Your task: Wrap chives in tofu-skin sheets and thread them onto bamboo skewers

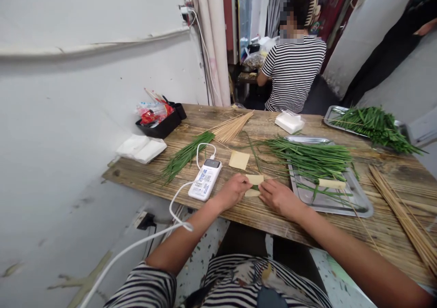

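My left hand (232, 191) and my right hand (280, 199) meet at a tofu skin sheet (255, 179) near the table's front edge. A short bundle of green chives (255, 188) lies across that sheet between my fingers. The left fingertips pinch at its left end, and the right fingers are bent down on its right end. Just behind, a second tofu skin square (239, 159) lies flat. To the right, a metal tray (344, 208) holds long chives (314, 158) and a rolled tofu skin (332, 184) with chives showing and a skewer nearby.
A power bank (205, 180) with a white cable sits left of my hands. Skewers (232, 128) and cut chives (186, 155) lie behind it. More skewers (403, 217) and another chive tray (372, 126) are right. A black box (164, 125) stands by the wall. Another person (295, 71) sits beyond.
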Tool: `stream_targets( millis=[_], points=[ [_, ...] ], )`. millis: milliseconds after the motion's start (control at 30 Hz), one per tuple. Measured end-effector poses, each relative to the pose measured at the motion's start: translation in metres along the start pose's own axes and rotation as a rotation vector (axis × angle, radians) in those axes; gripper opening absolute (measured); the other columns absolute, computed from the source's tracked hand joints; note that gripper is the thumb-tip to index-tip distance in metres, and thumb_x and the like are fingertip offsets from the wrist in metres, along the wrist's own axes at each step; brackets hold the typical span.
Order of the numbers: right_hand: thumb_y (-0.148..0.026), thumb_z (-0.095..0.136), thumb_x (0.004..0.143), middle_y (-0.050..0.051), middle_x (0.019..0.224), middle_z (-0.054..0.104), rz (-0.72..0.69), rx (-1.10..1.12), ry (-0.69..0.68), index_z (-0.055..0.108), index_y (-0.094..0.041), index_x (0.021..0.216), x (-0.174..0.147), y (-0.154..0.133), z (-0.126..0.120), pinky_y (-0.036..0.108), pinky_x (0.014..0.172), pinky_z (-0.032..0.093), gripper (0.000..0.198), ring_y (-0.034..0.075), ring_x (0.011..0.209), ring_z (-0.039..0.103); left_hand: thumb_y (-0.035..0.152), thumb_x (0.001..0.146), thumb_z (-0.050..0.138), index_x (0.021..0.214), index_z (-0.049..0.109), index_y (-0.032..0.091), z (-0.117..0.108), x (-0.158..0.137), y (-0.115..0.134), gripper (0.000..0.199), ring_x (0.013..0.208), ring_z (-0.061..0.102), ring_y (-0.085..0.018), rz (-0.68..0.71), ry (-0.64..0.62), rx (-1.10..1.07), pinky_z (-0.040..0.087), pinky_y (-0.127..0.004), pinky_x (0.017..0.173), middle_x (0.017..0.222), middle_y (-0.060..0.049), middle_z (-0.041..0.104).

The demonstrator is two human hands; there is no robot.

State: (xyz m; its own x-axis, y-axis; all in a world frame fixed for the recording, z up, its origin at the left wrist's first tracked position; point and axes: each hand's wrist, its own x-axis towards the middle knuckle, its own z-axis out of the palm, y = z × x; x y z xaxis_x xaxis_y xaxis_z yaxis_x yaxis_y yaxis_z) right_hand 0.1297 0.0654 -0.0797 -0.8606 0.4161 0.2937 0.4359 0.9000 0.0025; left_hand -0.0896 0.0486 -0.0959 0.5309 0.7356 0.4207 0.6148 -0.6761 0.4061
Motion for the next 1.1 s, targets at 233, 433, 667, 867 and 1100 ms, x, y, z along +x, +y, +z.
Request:
stream_targets(
  millis=[233,433,667,867,1100],
  points=[
    [-0.021,0.039,0.094,0.01,0.09,0.058,-0.015,0.089,-0.048,0.06,-0.013,0.098,-0.002,0.006,-0.008,0.033,0.078,0.046,0.023,0.02,0.086,0.052,0.013,0.091,0.043,0.093,0.067,0.016,-0.001,0.001,0.008,0.025,0.08,0.05,-0.017,0.017,0.033,0.092,0.044,-0.028,0.073,0.083,-0.006,0.062],
    [-0.027,0.041,0.095,0.01,0.092,0.058,-0.048,-0.002,-0.102,0.06,-0.012,0.101,-0.003,0.005,-0.003,0.034,0.079,0.044,0.025,0.021,0.087,0.05,0.013,0.093,0.04,0.098,0.064,0.015,0.0,-0.005,0.009,0.025,0.082,0.049,-0.017,0.055,0.009,0.122,0.044,-0.028,0.075,0.089,-0.007,0.061],
    [-0.019,0.039,0.095,0.011,0.092,0.058,-0.082,-0.133,-0.129,0.062,-0.012,0.093,-0.001,-0.002,-0.002,0.036,0.077,0.039,0.024,0.022,0.087,0.049,0.024,0.093,0.043,0.103,0.061,0.013,-0.011,-0.006,0.012,0.023,0.09,0.051,-0.019,0.058,-0.119,0.126,0.044,-0.032,0.082,0.097,-0.01,0.06],
    [-0.013,0.046,0.089,0.012,0.092,0.059,-0.092,-0.186,-0.165,0.063,-0.01,0.094,-0.001,-0.003,0.0,0.035,0.072,0.038,0.018,0.023,0.085,0.048,0.038,0.09,0.052,0.104,0.061,0.015,-0.018,-0.003,0.017,0.029,0.093,0.051,-0.021,0.042,-0.188,0.17,0.043,-0.035,0.084,0.099,-0.009,0.06],
    [-0.016,0.039,0.094,0.008,0.081,0.058,0.026,-0.011,-0.061,0.062,-0.013,0.085,0.001,0.002,0.006,0.03,0.074,0.038,0.026,0.018,0.076,0.046,0.038,0.091,0.051,0.103,0.063,0.016,-0.014,-0.004,0.018,0.028,0.092,0.052,-0.021,0.023,-0.171,0.213,0.041,-0.035,0.082,0.098,-0.009,0.061]
  ],
)
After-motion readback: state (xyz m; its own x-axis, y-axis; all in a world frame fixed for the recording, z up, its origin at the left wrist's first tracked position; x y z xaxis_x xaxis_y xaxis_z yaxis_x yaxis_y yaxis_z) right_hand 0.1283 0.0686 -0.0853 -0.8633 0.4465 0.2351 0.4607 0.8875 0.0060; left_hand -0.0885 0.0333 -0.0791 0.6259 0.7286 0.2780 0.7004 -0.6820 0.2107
